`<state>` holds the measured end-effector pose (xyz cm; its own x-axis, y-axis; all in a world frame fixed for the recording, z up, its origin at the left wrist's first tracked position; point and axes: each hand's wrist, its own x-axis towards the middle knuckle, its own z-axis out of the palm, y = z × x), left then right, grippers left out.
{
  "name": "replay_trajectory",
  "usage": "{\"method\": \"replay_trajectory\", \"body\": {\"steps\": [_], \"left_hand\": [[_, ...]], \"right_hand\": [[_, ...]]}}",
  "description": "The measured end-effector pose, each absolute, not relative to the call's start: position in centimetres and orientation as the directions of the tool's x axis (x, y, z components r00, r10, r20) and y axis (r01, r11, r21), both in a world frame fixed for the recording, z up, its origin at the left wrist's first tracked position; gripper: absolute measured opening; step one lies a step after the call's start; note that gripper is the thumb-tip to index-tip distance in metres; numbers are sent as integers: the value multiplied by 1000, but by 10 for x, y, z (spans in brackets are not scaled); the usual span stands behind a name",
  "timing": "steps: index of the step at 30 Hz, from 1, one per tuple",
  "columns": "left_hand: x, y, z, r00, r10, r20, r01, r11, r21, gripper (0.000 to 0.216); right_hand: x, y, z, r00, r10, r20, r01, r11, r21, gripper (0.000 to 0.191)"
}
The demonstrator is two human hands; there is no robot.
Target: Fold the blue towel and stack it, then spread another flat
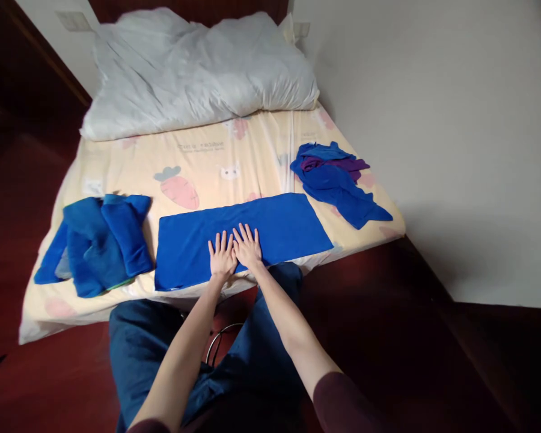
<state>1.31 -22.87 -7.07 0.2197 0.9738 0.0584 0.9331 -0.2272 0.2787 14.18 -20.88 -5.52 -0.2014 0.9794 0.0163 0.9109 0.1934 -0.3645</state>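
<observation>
A blue towel lies spread flat in a long rectangle along the near edge of the bed. My left hand and my right hand rest side by side, palms down with fingers spread, on the towel's middle near its front edge. Neither hand grips anything. To the left of the towel sits a stack of folded blue towels. At the bed's right corner lies a loose heap of blue and purple cloths.
A rumpled white duvet covers the head of the bed. The sheet is cream with carrot prints. A white wall runs along the right side. Dark red floor surrounds the bed. My knees in blue trousers touch the bed's edge.
</observation>
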Motion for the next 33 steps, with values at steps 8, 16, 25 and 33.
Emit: {"method": "replay_trajectory", "body": {"steps": [8, 16, 25, 33], "left_hand": [[10, -226, -84, 229, 962, 147, 902, -266, 340, 62], [-6, -234, -77, 146, 972, 184, 903, -207, 377, 66], [-70, -236, -72, -60, 988, 145, 931, 3, 365, 74], [-110, -235, -72, -158, 972, 173, 939, 93, 332, 77]], "right_hand": [[148, -202, -68, -204, 978, 34, 924, 204, -325, 58], [152, -206, -62, -215, 976, 46, 927, 219, -305, 58], [212, -203, -55, -136, 991, -15, 940, 124, -318, 63], [306, -196, -63, 91, 995, -26, 953, -95, -287, 64]]}}
